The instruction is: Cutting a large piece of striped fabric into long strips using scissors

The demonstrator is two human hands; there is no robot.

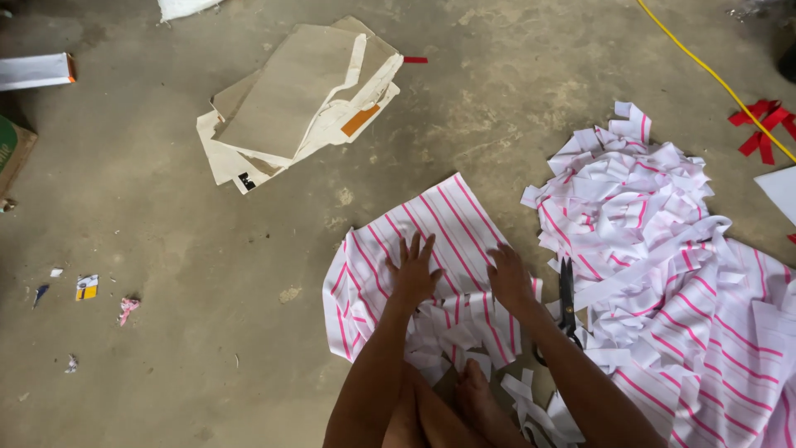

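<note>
1. At lower centre of the frame, the left hand (414, 272) and right hand (507, 278) press flat, fingers spread, grasping nothing, on a white pink-striped paper sheet (431, 228) on the concrete floor (207, 332).
2. A big heap of cut striped strips (638, 207) lies at right; this sheet looks mostly uncut, and the black scissors (567, 294) lie idle.

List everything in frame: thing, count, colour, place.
striped sheet: 1, white with pink stripes, floor centre, under both hands
cut strips pile: many, white and pink, right
scissors: 1, black, between sheet and pile
flat cardboard stack: several, beige, top centre
yellow cord: 1, top right
red ribbon: 1, far right
paper scraps: a few, mixed colours, left floor
concrete floor: grey
left hand: flat on sheet, fingers spread
right hand: flat on sheet
</note>
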